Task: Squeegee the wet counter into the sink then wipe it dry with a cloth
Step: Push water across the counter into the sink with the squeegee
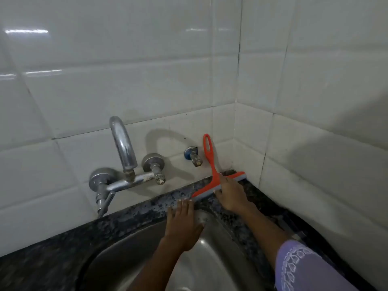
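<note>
Sleeve: lilac embroidered sleeve (302, 267) at lower right, nearest the viewer, covering the right forearm.
Sink: steel sink (130, 259) fills the lower middle, its rim curving up toward the back ledge.
Tap: chrome wall tap (122, 156) on the left, above the counter and well apart from both hands.
Counter: dark speckled counter (147, 204), a narrow ledge between sink rim and tiled wall, running up and to the right into the corner.
Left hand: left hand (181, 223) lies flat with straight fingers, tips on the ledge by the blade's left end, palm over the sink rim; it holds nothing.
Squeegee: orange squeegee (218, 185) sits on the back ledge, blade edge down, long axis along the ledge from lower left to upper right; its looped handle stands up against the wall (nobody holds the handle).
Right hand: right hand (231, 196) grips the blade bar near its middle, fingers curled over the top, thumb at the near side.
Key relation: the sink lies just on the near side of the blade, so a pull toward the body should carry water in.
Room: wall close behind, corner tight on the right, valve (193, 155) just above; open space only toward the basin.
</note>
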